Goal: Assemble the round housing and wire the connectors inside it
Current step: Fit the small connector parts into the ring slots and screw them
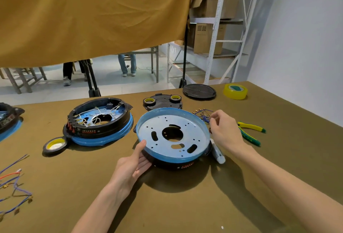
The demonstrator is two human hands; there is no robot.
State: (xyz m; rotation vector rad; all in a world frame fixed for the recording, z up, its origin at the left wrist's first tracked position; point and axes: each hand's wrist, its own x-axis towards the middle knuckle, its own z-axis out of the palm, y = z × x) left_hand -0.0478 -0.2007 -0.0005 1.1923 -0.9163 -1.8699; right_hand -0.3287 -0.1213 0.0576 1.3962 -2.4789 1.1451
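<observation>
A round housing [157,127] with a blue rim, a perforated metal floor and a black outer wall lies tilted at the table's middle. My left hand [132,166] holds its near-left edge, thumb on the rim and fingers under the wall. My right hand [225,130] hovers at the housing's right side, fingertips pinched over a bundle of blue wires with brass connectors [202,114]. Whether it grips a wire I cannot tell. A second housing [100,119], wired inside with white leads, sits to the left.
Yellow-green pliers [250,132] lie right of my right hand. A white tube [218,152] rests against the housing. Tape rolls [54,145] [235,91], a black plate with two rolls [162,101], a black lid [199,91] and loose wires [14,182] surround the work.
</observation>
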